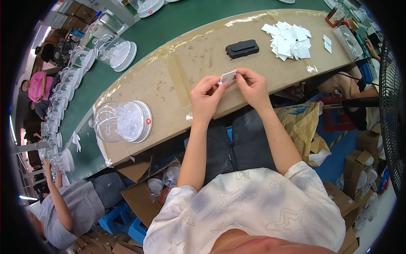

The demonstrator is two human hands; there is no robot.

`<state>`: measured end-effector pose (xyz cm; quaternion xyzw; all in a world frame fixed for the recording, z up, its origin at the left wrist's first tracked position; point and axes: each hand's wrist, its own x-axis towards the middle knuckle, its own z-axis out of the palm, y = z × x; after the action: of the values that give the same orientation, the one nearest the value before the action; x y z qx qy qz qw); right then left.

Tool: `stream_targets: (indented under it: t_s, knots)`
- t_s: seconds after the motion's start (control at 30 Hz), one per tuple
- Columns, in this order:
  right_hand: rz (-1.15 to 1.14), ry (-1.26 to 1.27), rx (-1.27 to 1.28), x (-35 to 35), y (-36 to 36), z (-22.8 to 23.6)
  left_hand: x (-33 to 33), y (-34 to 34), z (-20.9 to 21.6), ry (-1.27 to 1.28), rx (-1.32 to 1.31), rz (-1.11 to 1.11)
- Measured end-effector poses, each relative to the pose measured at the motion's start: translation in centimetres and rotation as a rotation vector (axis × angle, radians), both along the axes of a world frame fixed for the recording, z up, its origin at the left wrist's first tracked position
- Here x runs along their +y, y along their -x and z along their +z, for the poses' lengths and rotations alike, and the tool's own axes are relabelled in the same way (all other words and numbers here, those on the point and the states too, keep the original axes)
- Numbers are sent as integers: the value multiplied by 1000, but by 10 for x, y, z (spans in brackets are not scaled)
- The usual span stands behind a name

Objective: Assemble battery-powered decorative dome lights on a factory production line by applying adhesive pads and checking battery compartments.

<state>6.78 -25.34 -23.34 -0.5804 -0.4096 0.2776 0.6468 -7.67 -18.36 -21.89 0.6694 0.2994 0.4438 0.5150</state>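
Note:
Over the near edge of the cardboard-covered table [148, 80], both my hands hold a small flat white square [228, 77]. Its kind is not clear. My left hand [204, 98] pinches the lower left side, where a bit of white shows at the fingertips. Closed at the opposite edge are the thumb and finger of my right hand [255, 89]. A loose heap of similar white squares [291, 41] lies farther back on the right, with a few more squares [327, 44] beside it. Behind my hands rests a black oblong case [242, 49].
A clear dome on a white base [146, 122] lies tipped on the table at left. More domes [122, 55] line the green conveyor [101, 86], where a white glove [76, 141] lies. A co-worker in grey [80, 207] works at lower left. A black fan [390, 110] stands right.

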Motion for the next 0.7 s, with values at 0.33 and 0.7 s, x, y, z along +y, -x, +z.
stream_targets:
  t_s: [0.33,0.7]
  knots:
    - [2,-14,3,-1,1,0,-1,1,1,-7,42,11]
    - [-2,-13,-22,-1,0,1,-2,1,2,6,58,-10]
